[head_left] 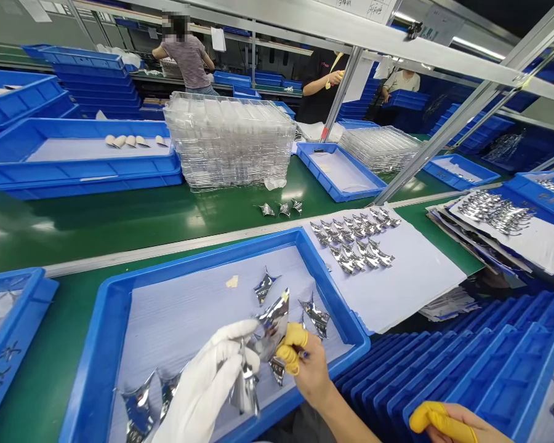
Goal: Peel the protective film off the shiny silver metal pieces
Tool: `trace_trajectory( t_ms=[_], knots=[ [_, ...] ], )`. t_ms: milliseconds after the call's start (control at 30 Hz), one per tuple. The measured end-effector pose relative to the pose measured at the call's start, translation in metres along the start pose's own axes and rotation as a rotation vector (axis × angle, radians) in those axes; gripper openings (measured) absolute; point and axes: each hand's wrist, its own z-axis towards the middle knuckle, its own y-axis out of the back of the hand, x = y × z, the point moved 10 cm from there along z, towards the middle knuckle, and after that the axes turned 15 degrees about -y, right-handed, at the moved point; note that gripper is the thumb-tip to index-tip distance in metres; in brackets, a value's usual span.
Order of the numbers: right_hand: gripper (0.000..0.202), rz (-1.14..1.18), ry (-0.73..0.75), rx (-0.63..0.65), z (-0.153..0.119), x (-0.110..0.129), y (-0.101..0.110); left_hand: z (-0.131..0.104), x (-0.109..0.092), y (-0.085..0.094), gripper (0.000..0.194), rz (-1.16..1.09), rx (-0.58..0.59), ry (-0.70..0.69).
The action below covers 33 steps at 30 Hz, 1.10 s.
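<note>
My left hand (pixel 207 375), in a white glove, is closed on a shiny chrome piece (pixel 247 387) with pointed corners. My right hand (pixel 307 363), with yellow finger cots, pinches a larger curved chrome piece (pixel 277 320) that stands up between both hands. A small dark blue thing shows by its fingers, too small to name. Both hands are above a blue tray (pixel 104 320) lined with white paper. More pointed chrome pieces lie in it, such as one (pixel 265 286) behind the hands and one (pixel 138 403) at the front left.
Chrome pieces (pixel 351 227) lie in rows on white paper at the right. Another person's hand (pixel 447 421) with yellow finger cots is at the lower right, near stacked blue trays (pixel 443 369). Clear plastic trays (pixel 231 141) are piled on the green bench behind; a metal post (pixel 429 141) slants up.
</note>
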Motion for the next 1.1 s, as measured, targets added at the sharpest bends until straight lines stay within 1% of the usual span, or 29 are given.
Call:
trace_trajectory(
  t_ms=[100,167,233,300,367,433,533,600,667,767,867,933,1033,1100],
  knots=[
    [0.042,-0.055,-0.177,-0.076,0.023,-0.029,0.018,0.009,0.008,0.003,0.039,-0.001,0.023,0.031],
    [0.038,-0.114,-0.295,-0.129,0.045,-0.055,0.032,0.011,0.011,0.004,0.045,0.001,0.031,0.048],
    [0.036,-0.195,-0.399,-0.166,0.070,-0.082,0.046,0.010,0.012,0.006,0.046,0.016,0.023,0.057],
    [0.030,-0.294,-0.500,-0.178,0.092,-0.109,0.056,0.009,0.014,0.009,0.045,0.044,0.003,0.061],
    [0.025,-0.389,-0.595,-0.162,0.109,-0.132,0.061,0.007,0.017,0.012,0.046,0.060,-0.008,0.065],
    [0.029,-0.469,-0.677,-0.130,0.117,-0.149,0.063,0.006,0.021,0.014,0.045,0.060,0.002,0.068],
    [0.032,-0.558,-0.763,-0.092,0.116,-0.159,0.060,0.008,0.027,0.016,0.040,0.064,0.033,0.068],
    [0.034,-0.594,-0.793,-0.089,0.109,-0.157,0.055,0.011,0.030,0.019,0.039,0.078,0.044,0.064],
    [0.035,-0.603,-0.806,-0.083,0.103,-0.153,0.044,0.014,0.030,0.021,0.038,0.083,0.046,0.058],
    [0.034,-0.557,-0.828,-0.016,0.097,-0.151,0.013,0.018,0.030,0.022,0.037,0.075,0.047,0.053],
    [0.032,-0.462,-0.897,0.061,0.097,-0.155,-0.019,0.019,0.030,0.023,0.038,0.079,0.053,0.053],
    [0.033,-0.376,-0.954,0.081,0.099,-0.157,-0.034,0.018,0.032,0.026,0.038,0.080,0.046,0.057],
    [0.032,-0.222,-1.004,0.084,0.102,-0.151,-0.046,0.015,0.035,0.030,0.039,0.076,0.032,0.062],
    [0.026,-0.112,-1.001,0.087,0.102,-0.138,-0.051,0.014,0.036,0.031,0.037,0.077,0.027,0.056]
  ],
)
